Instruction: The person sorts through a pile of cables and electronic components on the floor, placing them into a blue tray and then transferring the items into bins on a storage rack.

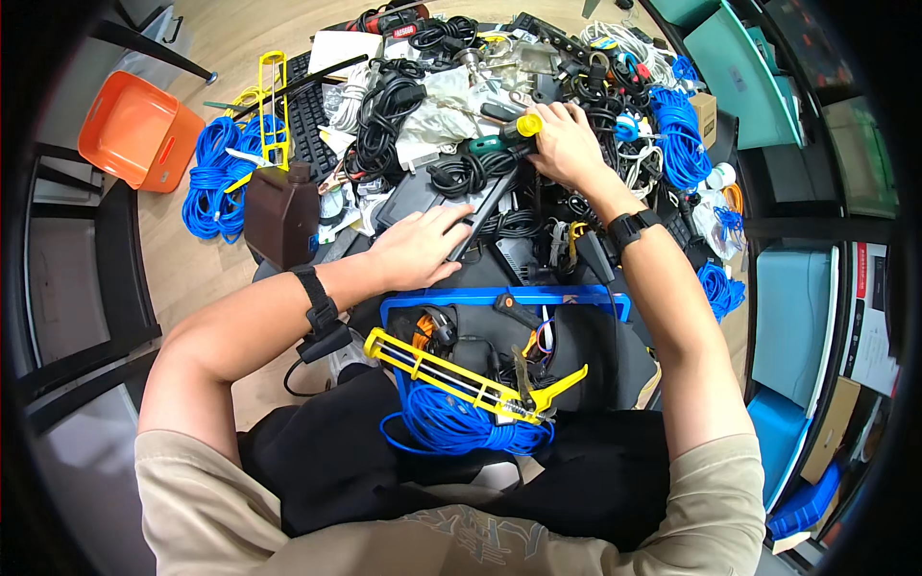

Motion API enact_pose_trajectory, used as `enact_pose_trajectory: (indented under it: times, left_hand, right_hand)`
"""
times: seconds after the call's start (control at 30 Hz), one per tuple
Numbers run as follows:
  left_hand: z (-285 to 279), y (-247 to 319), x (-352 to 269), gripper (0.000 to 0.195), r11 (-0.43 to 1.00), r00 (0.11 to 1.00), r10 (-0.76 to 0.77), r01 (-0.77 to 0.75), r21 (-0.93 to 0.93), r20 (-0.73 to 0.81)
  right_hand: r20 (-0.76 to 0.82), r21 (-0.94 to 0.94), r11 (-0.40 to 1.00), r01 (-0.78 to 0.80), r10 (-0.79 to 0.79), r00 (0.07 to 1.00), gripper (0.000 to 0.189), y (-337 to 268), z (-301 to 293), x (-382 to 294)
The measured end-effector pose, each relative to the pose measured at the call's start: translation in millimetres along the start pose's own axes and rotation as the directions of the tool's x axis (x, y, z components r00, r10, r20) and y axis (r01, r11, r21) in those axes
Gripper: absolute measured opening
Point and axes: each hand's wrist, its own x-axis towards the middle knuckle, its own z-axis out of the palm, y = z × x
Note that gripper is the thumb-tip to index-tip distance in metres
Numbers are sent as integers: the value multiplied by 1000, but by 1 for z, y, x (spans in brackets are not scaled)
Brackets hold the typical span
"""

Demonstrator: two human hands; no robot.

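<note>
My left hand (pixel 425 245), fingers apart, lies against the edge of a dark grey flat case (pixel 418 205). A coiled black cable (pixel 461 176) sits on that case. Further back, my right hand (pixel 565 144) reaches into the heap with curled fingers, beside a green-handled tool (pixel 490 144) and its round yellow end (pixel 529 125). Its fingertips are partly hidden, so a grip cannot be made out. Close to my lap, a yellow caulking gun (pixel 461 374) lies across a blue-rimmed bin (pixel 461 294), above a coil of blue network cable (pixel 468 425).
A brown plastic jug (pixel 281 216) stands left of my left hand. Behind it are blue cable coils (pixel 212 180) and another yellow caulking gun (pixel 274 108). More blue cable (pixel 677 133) lies right. An orange bin (pixel 137 129) is on the floor; shelves with teal bins (pixel 742 79) line the right.
</note>
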Motion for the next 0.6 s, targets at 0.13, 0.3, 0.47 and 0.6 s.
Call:
enact_pose_trajectory:
  times: [0.13, 0.3, 0.47, 0.6]
  left_hand:
    - [-9, -2, 3, 52, 991, 978, -115, 126, 53, -175]
    - [-13, -15, 8, 63, 962, 956, -196, 231, 146, -219]
    - [-10, -18, 22, 69, 965, 964, -229, 243, 95, -137]
    - [-5, -30, 19, 69, 970, 969, -211, 223, 92, -127]
  right_hand:
    - [-111, 51, 995, 89, -83, 990, 63, 8, 8, -7]
    - [-164, 223, 961, 164, -129, 978, 57, 9, -7, -24]
    - [-366, 402, 858, 320, -169, 915, 56, 23, -24, -54]
    - [-441, 509, 712, 484, -268, 857, 56, -16, -81, -64]
